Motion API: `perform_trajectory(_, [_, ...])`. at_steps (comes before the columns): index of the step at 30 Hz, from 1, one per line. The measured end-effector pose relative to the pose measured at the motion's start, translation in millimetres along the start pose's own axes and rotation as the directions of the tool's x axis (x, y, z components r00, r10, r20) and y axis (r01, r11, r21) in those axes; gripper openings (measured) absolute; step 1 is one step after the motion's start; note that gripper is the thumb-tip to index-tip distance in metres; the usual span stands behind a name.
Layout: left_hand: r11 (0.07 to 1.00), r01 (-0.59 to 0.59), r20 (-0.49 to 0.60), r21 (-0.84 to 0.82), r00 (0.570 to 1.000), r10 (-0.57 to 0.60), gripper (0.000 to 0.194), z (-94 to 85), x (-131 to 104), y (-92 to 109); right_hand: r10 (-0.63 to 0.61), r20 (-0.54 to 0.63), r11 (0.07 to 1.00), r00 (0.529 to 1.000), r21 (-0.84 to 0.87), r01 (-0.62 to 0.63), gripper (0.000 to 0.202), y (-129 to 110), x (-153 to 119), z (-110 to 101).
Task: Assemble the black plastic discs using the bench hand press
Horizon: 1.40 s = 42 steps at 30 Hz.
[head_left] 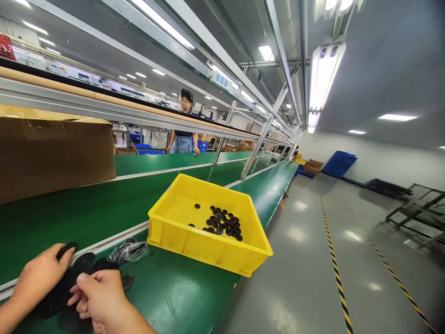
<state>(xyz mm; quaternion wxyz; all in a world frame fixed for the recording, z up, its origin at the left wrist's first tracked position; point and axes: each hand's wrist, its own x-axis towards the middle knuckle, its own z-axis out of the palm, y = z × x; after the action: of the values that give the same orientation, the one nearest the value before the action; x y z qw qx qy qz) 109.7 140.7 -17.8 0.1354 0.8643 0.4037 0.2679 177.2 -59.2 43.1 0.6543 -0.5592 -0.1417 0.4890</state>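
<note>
Head view: left of the yellow bin (208,253) (at the edge of the bench (184,297)), the left hand (41,273) pinches a slanted black disc (66,249); right hand (107,297), fingers narrow, contents unclear.

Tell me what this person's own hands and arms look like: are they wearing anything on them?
The left hand and right hand are ungloved. The visible left forearm and right forearm show no sleeves, watches or bracelets. Rings: none visible, though some fingers are hidden.

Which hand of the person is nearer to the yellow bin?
The right hand. It is left of the yellow bin, on the near side; the left hand is farther left, at a black disc.
</note>
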Motion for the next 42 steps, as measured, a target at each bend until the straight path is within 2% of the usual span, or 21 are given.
perform_trajectory(3, [0.981,0.188,0.094,-0.055,0.979,-0.182,0.042,-1.8,-5.1,13.2,0.005,-0.006,1.000,1.000,0.008,-0.005,0.038,-3.4,-0.6,-1.2])
perform_trajectory(5, [0.967,0.213,0.095,-0.140,0.975,-0.201,0.041,-9.3,-12.8,23.3,-0.009,-0.011,1.000,1.000,0.020,0.009,0.040,-2.6,0.6,-3.4])
perform_trajectory(7, [0.951,0.131,0.004,-0.279,0.991,-0.136,0.039,-20.6,-24.7,32.9,-0.032,-0.003,0.999,0.999,0.029,0.032,0.045,-0.8,2.7,-5.9])
perform_trajectory(8, [0.938,0.055,-0.071,-0.343,0.994,-0.084,0.041,-27.0,-32.2,36.8,-0.050,0.007,0.998,0.999,0.034,0.049,0.047,-0.1,4.0,-7.0])
perform_trajectory(9, [0.924,0.020,-0.145,-0.381,0.986,-0.081,0.043,-33.6,-40.8,40.1,-0.069,0.024,0.997,0.997,0.039,0.068,0.050,0.1,5.4,-7.8])
perform_trajectory(11, [0.882,0.063,-0.211,-0.467,0.961,-0.179,0.047,-45.8,-61.8,44.1,-0.087,0.074,0.996,0.993,0.043,0.084,0.053,-0.7,7.5,-8.6])
perform_trajectory(12, [0.846,0.113,-0.205,-0.521,0.946,-0.252,0.049,-51.0,-74.4,45.1,-0.085,0.100,0.996,0.991,0.040,0.082,0.054,-1.6,8.1,-8.9])
perform_trajectory(14, [0.733,0.227,-0.126,-0.642,0.911,-0.393,0.052,-59.1,-102.5,46.0,-0.072,0.139,0.997,0.988,0.034,0.068,0.055,-3.7,8.8,-9.9])
perform_trajectory(16, [0.574,0.286,-0.041,-0.767,0.871,-0.489,0.054,-63.8,-129.8,46.2,-0.062,0.149,0.998,0.987,0.039,0.056,0.056,-5.4,11.1,-12.5])
perform_trajectory(17, [0.502,0.304,-0.008,-0.810,0.850,-0.527,0.055,-65.0,-140.9,46.0,-0.064,0.141,0.997,0.988,0.049,0.058,0.056,-5.8,13.5,-14.2])
perform_trajectory(19, [0.412,0.330,0.069,-0.849,0.843,-0.533,0.054,-66.1,-155.1,44.4,-0.065,0.129,0.996,0.990,0.065,0.057,0.055,-5.9,20.6,-17.3])
perform_trajectory(21, [0.384,0.305,0.077,-0.872,0.859,-0.507,0.049,-67.2,-158.6,41.4,-0.072,0.123,0.995,0.990,0.077,0.063,0.056,-5.5,27.5,-18.4])
perform_trajectory(22, [0.342,0.291,0.087,-0.894,0.860,-0.503,0.047,-68.3,-157.5,39.7,-0.074,0.124,0.995,0.989,0.077,0.065,0.056,-5.2,29.5,-18.1])
perform_trajectory(24, [0.202,0.267,0.129,-0.942,0.845,-0.520,0.045,-72.0,-152.9,36.7,-0.077,0.139,0.995,0.987,0.067,0.069,0.056,-4.3,30.0,-16.1])
perform_trajectory(27, [-0.074,0.238,0.241,-0.968,0.815,-0.528,0.043,-79.9,-147.9,32.8,-0.071,0.183,0.997,0.981,0.032,0.067,0.054,-1.3,24.4,-11.3])
perform_trajectory(30, [-0.296,0.216,0.337,-0.930,0.821,-0.460,0.041,-87.0,-149.2,29.1,-0.056,0.236,0.998,0.970,-0.008,0.060,0.053,3.6,18.1,-5.6])
perform_trajectory(31, [-0.343,0.219,0.362,-0.913,0.823,-0.438,0.040,-88.6,-150.4,28.3,-0.050,0.252,0.998,0.967,-0.023,0.058,0.053,5.4,16.5,-3.7])
perform_trajectory(33, [-0.355,0.243,0.386,-0.903,0.820,-0.422,0.033,-90.0,-152.8,28.4,-0.040,0.277,0.997,0.960,-0.056,0.057,0.053,9.1,14.5,0.0])
perform_trajectory(35, [-0.316,0.279,0.397,-0.907,0.816,-0.419,0.025,-89.2,-154.4,31.0,-0.036,0.293,0.994,0.955,-0.092,0.066,0.052,13.0,13.6,3.0])
perform_trajectory(38, [-0.264,0.333,0.420,-0.905,0.800,-0.428,0.035,-85.5,-154.6,37.3,-0.041,0.306,0.987,0.951,-0.138,0.087,0.050,18.1,13.2,5.6])
perform_trajectory(42, [-0.207,0.362,0.412,-0.909,0.708,-0.573,0.039,-82.1,-152.2,39.8,-0.043,0.313,0.982,0.949,-0.161,0.098,0.048,21.5,13.3,6.6])
